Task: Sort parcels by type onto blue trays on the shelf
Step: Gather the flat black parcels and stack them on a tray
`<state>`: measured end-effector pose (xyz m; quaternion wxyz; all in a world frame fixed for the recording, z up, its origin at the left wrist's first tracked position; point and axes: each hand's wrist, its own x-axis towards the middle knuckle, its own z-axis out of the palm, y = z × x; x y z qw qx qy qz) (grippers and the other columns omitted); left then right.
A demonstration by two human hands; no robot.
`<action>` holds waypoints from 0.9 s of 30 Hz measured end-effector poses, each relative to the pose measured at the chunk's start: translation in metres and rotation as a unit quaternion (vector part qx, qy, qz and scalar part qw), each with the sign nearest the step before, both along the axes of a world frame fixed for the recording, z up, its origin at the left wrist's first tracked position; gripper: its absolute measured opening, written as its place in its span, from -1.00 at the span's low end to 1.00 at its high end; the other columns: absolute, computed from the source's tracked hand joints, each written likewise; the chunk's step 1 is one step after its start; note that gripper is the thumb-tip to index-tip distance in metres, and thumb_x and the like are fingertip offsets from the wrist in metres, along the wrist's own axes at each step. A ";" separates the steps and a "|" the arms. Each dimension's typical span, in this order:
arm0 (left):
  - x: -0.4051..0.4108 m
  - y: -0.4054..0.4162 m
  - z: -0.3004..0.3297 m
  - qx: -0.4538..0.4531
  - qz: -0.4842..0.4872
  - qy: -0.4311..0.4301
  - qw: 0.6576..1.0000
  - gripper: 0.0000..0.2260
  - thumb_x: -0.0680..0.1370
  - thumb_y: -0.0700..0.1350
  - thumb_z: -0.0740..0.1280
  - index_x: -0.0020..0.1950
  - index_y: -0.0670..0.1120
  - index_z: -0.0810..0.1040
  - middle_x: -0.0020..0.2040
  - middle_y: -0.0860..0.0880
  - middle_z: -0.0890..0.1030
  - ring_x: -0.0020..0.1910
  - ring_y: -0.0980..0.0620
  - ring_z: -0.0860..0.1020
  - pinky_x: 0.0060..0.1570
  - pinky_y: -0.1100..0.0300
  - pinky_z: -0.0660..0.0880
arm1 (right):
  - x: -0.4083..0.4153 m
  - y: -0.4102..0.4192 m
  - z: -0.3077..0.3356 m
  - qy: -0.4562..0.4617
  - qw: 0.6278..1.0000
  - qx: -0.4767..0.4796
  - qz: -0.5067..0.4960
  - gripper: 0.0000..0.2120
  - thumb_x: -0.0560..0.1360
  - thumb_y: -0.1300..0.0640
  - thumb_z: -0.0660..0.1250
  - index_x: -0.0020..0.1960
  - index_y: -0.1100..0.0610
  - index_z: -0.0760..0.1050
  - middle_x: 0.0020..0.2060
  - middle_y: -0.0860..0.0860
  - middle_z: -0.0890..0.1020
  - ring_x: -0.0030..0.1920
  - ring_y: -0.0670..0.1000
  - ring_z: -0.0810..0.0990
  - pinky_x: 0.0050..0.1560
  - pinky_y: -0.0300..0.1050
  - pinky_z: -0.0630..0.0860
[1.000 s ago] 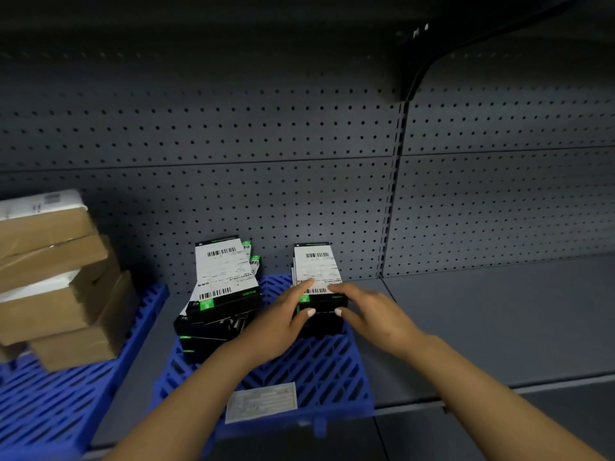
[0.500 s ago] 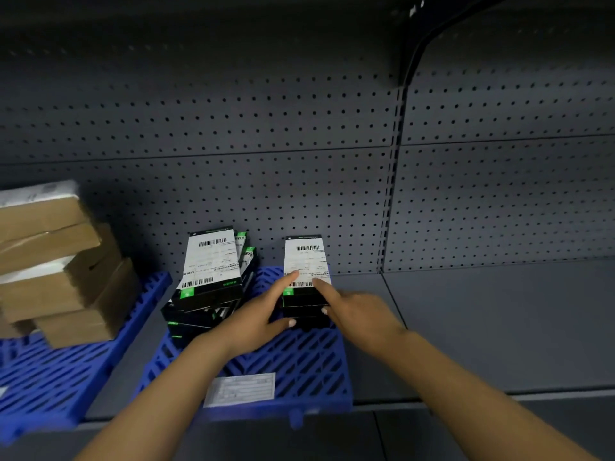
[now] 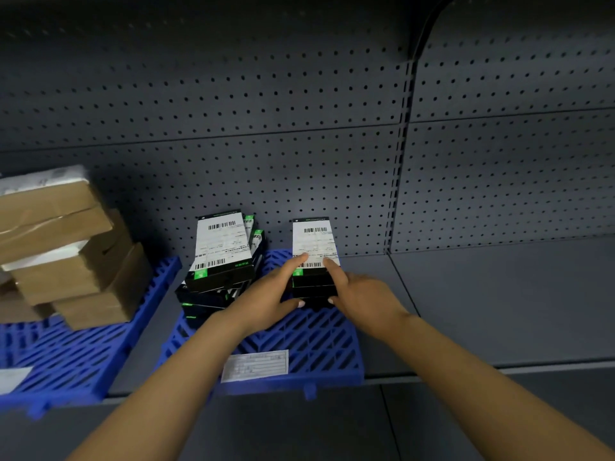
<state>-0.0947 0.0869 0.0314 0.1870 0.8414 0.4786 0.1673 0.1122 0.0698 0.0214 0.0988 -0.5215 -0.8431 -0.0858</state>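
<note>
Parcel stack (image 3: 314, 261): on middle blue tray (image 3: 319, 341), back right, 12 o'clock of hands.
Left hand (image 3: 266, 301), right hand (image 3: 362, 299): fingers clamp stack's sides, forefingers on top.
Technique: square edges evenly; avoid leaning neighbour stack (image 3: 219, 257) at 9 o'clock.

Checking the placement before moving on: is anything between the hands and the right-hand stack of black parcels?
Nothing visible: left hand and right hand already touch the right stack of black parcels on the blue tray.
</note>
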 end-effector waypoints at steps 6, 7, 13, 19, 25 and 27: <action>-0.004 0.004 0.001 -0.006 -0.018 -0.007 1.000 -0.30 0.57 0.00 0.30 0.52 0.22 -0.12 0.45 -0.05 0.32 0.27 0.01 0.42 0.17 0.14 0.43 | -0.007 0.000 0.007 -0.004 0.998 -0.049 -0.037 -0.37 0.63 0.04 0.09 0.53 0.13 -0.22 0.16 0.18 0.50 -0.09 0.14 0.55 -0.16 0.01 0.52; -0.005 0.004 0.001 -0.003 -0.023 -0.004 1.000 -0.30 0.58 -0.01 0.30 0.53 0.18 -0.12 0.44 -0.06 0.33 0.26 0.00 0.43 0.17 0.13 0.43 | -0.008 0.000 0.008 0.006 0.998 -0.052 -0.045 -0.36 0.62 0.03 0.11 0.53 0.12 -0.20 0.15 0.17 0.51 -0.09 0.14 0.55 -0.19 -0.02 0.50; -0.002 0.003 0.000 0.016 -0.038 -0.006 0.999 -0.30 0.59 -0.07 0.29 0.55 0.08 -0.12 0.42 -0.10 0.36 0.25 -0.03 0.44 0.10 0.20 0.40 | -0.013 -0.012 0.007 0.071 0.994 -0.050 -0.068 -0.35 0.59 0.05 0.18 0.53 0.05 -0.13 0.05 0.14 0.57 -0.20 0.12 0.52 -0.30 -0.08 0.38; -0.005 0.001 0.006 0.011 -0.054 0.008 0.998 -0.30 0.59 -0.07 0.29 0.56 0.06 -0.12 0.26 -0.25 0.45 -0.05 -0.02 0.47 -0.33 0.42 0.22 | -0.017 -0.012 0.008 0.098 0.991 -0.056 -0.065 -0.36 0.57 0.11 0.22 0.51 0.07 -0.08 0.00 0.15 0.60 -0.17 0.16 0.56 -0.30 -0.07 0.37; -0.006 0.002 0.004 0.011 -0.033 0.001 0.999 -0.30 0.58 -0.04 0.30 0.55 0.11 -0.09 0.02 -0.14 0.53 -0.29 0.16 0.39 -0.36 0.31 0.26 | -0.017 -0.015 0.014 0.086 0.993 -0.063 -0.058 -0.37 0.58 0.09 0.21 0.52 0.05 -0.08 -0.03 0.14 0.60 -0.24 0.08 0.48 -0.28 -0.07 0.37; -0.006 0.001 0.004 0.008 -0.029 0.000 1.000 -0.31 0.58 -0.03 0.30 0.54 0.12 -0.08 -0.11 -0.05 0.52 -0.23 0.09 0.48 -0.33 0.26 0.32 | -0.018 -0.017 0.015 0.062 0.995 -0.053 -0.064 -0.37 0.60 0.06 0.18 0.53 0.06 -0.10 -0.01 0.13 0.59 -0.26 0.06 0.43 -0.30 -0.09 0.33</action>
